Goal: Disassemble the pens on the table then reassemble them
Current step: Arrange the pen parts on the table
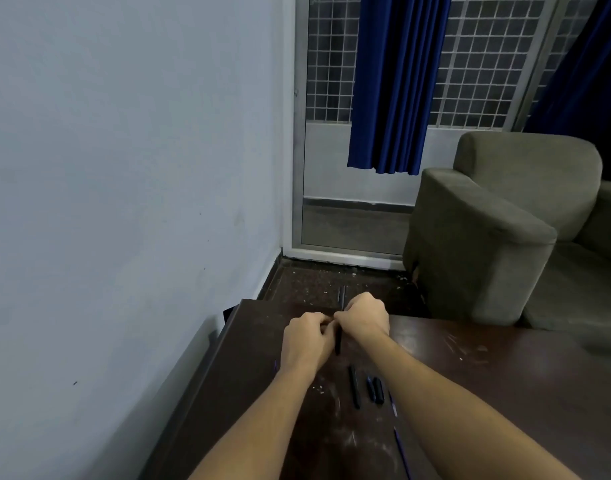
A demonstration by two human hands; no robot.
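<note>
Two bare hands are held together above the far edge of a dark wooden table (pixel 487 393). One dark pen (pixel 338 344) is gripped upright between them, with the curled fingers of the left hand (pixel 307 342) and the right hand (pixel 364 318) closed round it. Nearer, between the forearms, one long barrel (pixel 354 388), two short pieces (pixel 371 389) and two thin blue refills (pixel 393 407) are laid on the table.
</note>
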